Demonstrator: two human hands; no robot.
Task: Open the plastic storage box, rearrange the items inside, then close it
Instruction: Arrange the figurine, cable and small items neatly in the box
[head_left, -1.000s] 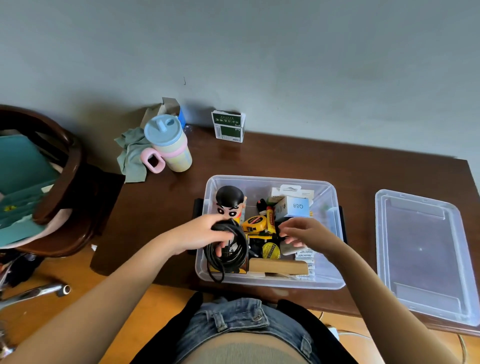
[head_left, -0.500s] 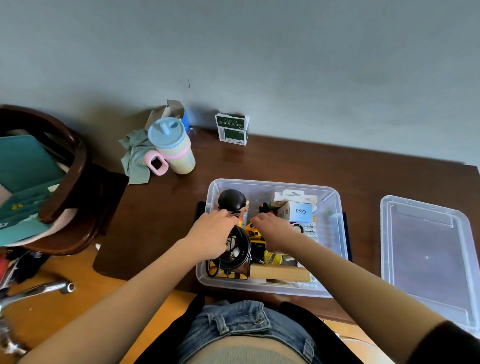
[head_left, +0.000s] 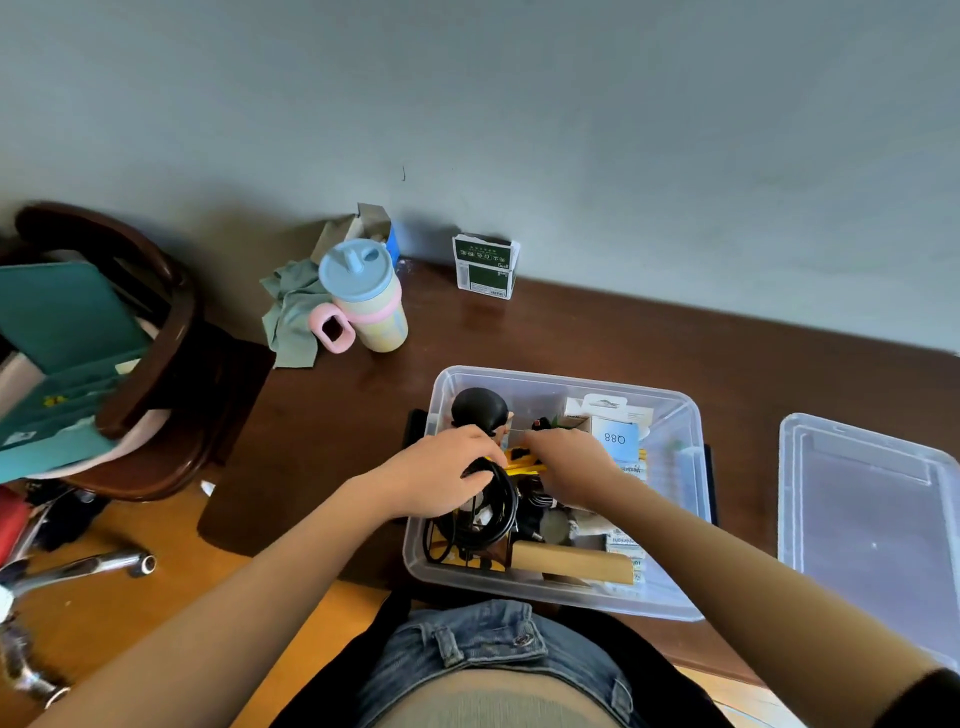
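Note:
The clear plastic storage box (head_left: 693, 525) stands open on the dark wooden table, full of small items. Its clear lid (head_left: 878, 525) lies flat to the right. My left hand (head_left: 441, 478) grips a coiled black cable (head_left: 493, 514) at the box's left side. My right hand (head_left: 566, 460) reaches in beside it with curled fingers over yellow items (head_left: 524, 466); what they hold is hidden. A black-haired figurine (head_left: 479, 408) stands at the back left, a white box marked Q88 (head_left: 615, 439) behind my right hand, a cardboard tube (head_left: 571, 564) at the front.
A pastel cup with a blue lid (head_left: 366, 299) and a green cloth (head_left: 291, 319) sit at the table's back left. A green and white carton (head_left: 484, 266) stands by the wall. A dark wooden chair (head_left: 150, 364) holding teal fabric is to the left.
Both hands moved toward the back of the box. The left hand carried the cable coil lower into the box, and the right hand shifted left to the yellow items beside the figurine.

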